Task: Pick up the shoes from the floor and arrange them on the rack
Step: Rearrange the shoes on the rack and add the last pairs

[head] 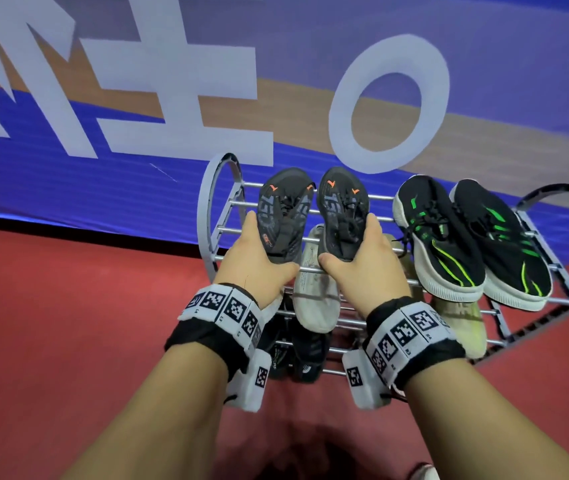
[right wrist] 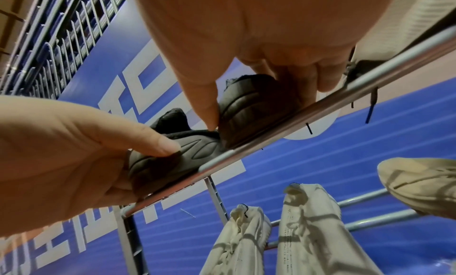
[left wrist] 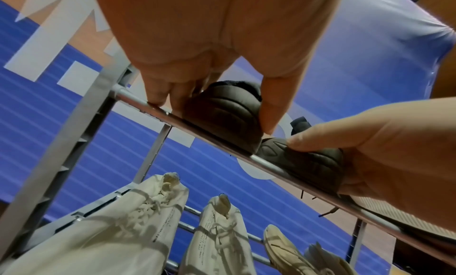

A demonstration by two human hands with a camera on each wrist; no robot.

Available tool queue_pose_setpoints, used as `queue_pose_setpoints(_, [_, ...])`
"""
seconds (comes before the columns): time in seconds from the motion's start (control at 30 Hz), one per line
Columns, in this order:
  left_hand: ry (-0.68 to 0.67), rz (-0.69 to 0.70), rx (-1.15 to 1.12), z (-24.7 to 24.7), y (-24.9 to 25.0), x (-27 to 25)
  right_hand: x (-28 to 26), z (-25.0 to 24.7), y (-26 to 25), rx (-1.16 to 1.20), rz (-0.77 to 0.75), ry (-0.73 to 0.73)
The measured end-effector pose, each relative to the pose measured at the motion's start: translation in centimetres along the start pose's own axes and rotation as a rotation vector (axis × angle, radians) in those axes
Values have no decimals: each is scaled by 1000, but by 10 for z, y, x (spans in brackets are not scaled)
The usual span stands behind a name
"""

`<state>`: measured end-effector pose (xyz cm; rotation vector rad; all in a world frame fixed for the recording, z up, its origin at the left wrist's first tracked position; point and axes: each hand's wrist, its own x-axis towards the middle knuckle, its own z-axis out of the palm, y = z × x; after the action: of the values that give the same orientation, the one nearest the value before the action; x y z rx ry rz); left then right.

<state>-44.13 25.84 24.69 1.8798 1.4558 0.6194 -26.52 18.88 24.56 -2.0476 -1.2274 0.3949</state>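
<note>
A pair of dark grey shoes with orange marks lies on the top tier of the metal rack [head: 221, 228], toes toward the wall. My left hand [head: 265, 251] grips the heel of the left grey shoe [head: 281, 209], thumb on its inner side. My right hand [head: 355, 251] grips the heel of the right grey shoe [head: 343, 202]. In the left wrist view the left hand [left wrist: 214, 107] clasps its heel [left wrist: 227, 115] just above the front rail [left wrist: 133, 97]. The right wrist view has the right hand [right wrist: 259, 96] round the other heel [right wrist: 256, 107].
A black-and-green pair [head: 449, 237] fills the right of the top tier. White shoes [head: 314, 296] and a beige shoe [head: 463, 323] sit on the middle tier, black shoes [head: 296, 358] lower down. A blue banner [head: 103, 188] backs the rack; red floor [head: 68, 306] surrounds it.
</note>
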Motion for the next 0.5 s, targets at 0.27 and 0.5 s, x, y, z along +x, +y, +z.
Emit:
queue_pose_setpoints(0.27, [47,-2,39,1,3,-7,-6,17,-7,9,9,59])
queue_pose_setpoints(0.5, [65,41,58,5,-2,-5,-8,20,-9,-29,-15,69])
